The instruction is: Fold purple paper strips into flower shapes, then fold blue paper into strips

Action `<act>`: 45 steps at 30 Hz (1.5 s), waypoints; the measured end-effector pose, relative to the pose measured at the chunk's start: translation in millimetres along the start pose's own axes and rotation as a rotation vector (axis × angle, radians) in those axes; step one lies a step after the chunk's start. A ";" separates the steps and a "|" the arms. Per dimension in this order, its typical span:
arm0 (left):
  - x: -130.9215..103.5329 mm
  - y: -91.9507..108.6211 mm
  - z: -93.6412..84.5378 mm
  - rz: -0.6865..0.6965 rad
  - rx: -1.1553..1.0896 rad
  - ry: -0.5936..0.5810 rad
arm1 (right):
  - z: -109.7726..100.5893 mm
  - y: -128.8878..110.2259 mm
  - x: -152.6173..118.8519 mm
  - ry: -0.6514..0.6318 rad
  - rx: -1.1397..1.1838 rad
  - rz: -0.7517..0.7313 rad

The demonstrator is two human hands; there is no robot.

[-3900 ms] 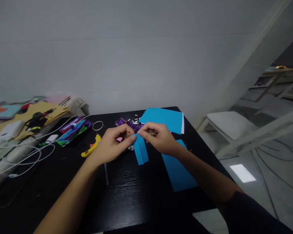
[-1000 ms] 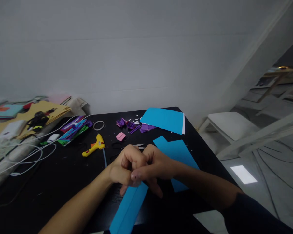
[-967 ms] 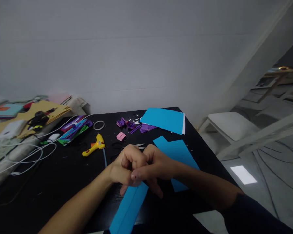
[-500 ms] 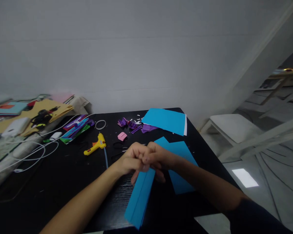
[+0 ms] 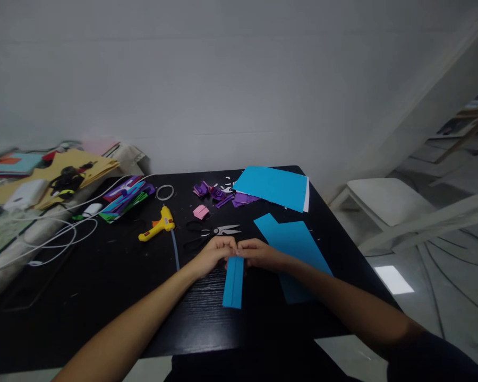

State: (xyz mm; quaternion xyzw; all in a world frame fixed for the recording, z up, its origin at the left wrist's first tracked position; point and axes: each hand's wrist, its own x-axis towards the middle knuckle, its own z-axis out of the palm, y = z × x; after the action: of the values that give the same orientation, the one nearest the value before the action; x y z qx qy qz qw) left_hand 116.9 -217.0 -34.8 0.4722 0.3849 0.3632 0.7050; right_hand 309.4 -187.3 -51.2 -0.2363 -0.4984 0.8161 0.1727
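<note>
A narrow folded strip of blue paper with a crease along its length points toward me over the black table. My left hand is closed on the strip's far end from the left. From the right, my right hand pinches the same end, the fingertips of both hands nearly meeting. Just beyond my hands lie scissors with dark handles. Partly under my right forearm rests a cut sheet of blue paper.
A yellow glue gun lies left of my hands, near a tape ring. Pink folded paper, purple scraps and blue sheets are farther back. White cables and colored papers occupy the left. A white chair stands right.
My hands have brought the blue strip farther from me and lower toward the table, and it now points more straight toward me. The scissors have come into clearer view.
</note>
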 end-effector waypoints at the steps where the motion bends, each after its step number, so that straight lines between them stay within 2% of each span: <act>1: -0.3 0.0 0.1 0.019 0.028 0.007 | -1.2 -2.1 -0.4 -0.012 0.026 0.008; 8: -2.6 0.2 3.4 0.084 0.143 0.012 | -3.4 -9.8 -3.3 -0.072 0.157 0.015; 13: -2.4 -1.6 -1.7 0.080 0.139 -0.045 | -4.2 -5.7 -0.4 0.019 0.195 -0.003; 17: -2.7 -2.5 -3.6 0.078 0.159 -0.059 | -2.6 -2.9 1.0 0.062 0.103 -0.022; 23: -3.4 -6.0 -0.5 0.082 0.209 -0.033 | 2.1 -2.3 -2.2 0.139 -0.195 -0.063; 27: -2.8 -5.8 2.7 0.100 0.208 0.004 | -0.2 5.0 1.8 0.181 -0.124 -0.063; 31: -1.6 -4.9 3.6 0.103 0.180 0.008 | -1.3 9.8 5.0 0.171 0.003 -0.063; 37: -3.4 -7.3 0.3 0.114 0.255 -0.018 | 3.3 0.9 -2.0 0.193 -0.223 -0.096; 45: -4.6 -6.4 -3.3 0.147 0.431 -0.059 | -0.7 -4.5 -2.1 0.127 -0.192 0.036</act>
State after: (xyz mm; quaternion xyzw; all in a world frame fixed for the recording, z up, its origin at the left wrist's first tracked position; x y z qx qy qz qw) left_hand 113.0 -221.7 -40.8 0.6490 0.3972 0.3093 0.5704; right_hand 311.8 -185.9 -47.0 -0.3120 -0.5578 0.7510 0.1659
